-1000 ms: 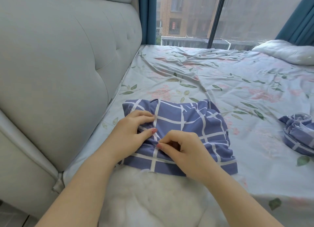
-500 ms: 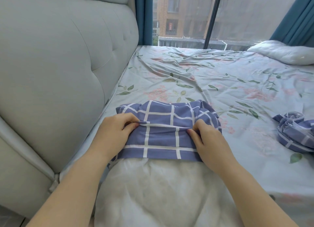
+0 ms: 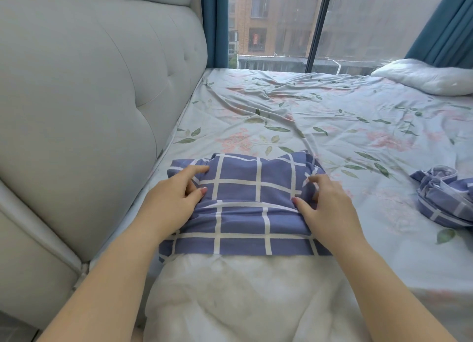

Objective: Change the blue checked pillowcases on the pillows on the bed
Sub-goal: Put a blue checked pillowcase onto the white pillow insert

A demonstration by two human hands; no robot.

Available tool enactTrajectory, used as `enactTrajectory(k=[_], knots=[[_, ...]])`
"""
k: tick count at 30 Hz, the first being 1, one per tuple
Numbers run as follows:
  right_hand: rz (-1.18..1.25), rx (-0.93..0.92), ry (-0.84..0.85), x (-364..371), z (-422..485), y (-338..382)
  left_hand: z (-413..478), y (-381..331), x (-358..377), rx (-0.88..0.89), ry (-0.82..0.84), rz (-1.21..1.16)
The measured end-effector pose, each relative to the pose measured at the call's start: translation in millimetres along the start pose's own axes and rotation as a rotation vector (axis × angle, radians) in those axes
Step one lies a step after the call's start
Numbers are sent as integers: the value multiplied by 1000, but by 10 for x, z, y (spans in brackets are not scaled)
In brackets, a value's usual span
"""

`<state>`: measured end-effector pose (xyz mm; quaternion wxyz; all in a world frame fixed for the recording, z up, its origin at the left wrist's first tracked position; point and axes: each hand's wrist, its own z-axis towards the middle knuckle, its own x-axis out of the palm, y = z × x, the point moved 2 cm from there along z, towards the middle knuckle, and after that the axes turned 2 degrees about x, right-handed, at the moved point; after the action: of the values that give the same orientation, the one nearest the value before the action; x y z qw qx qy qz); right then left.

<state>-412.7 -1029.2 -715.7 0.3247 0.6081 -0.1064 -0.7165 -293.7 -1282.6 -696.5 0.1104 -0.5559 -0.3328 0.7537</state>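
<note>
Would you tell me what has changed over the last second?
The left hand and right hand moved apart from the middle of the pillowcase to its sides, still gripping it, spreading it flatter over the white pillow. The crumpled pillowcase and far pillow stayed put.

the bed [image 3: 320, 116], wrinkled and floral-printed, carries a white pillow [image 3: 230, 295] at its near edge, half inside a blue checked pillowcase [image 3: 245, 195]; a crumpled checked pillowcase [image 3: 445, 195] lies right; a bare pillow [image 3: 422, 78] far right.
</note>
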Motion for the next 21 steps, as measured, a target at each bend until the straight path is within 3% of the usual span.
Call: enactTrajectory(k=[5, 10, 21], knots=[[-88, 33, 41, 94, 84, -100, 41, 60, 83, -95, -97, 17], [35, 186, -8, 133, 164, -154, 112, 52, 186, -154, -247, 19], [231, 199, -61, -29, 223, -264, 160, 130, 157, -166, -274, 35]])
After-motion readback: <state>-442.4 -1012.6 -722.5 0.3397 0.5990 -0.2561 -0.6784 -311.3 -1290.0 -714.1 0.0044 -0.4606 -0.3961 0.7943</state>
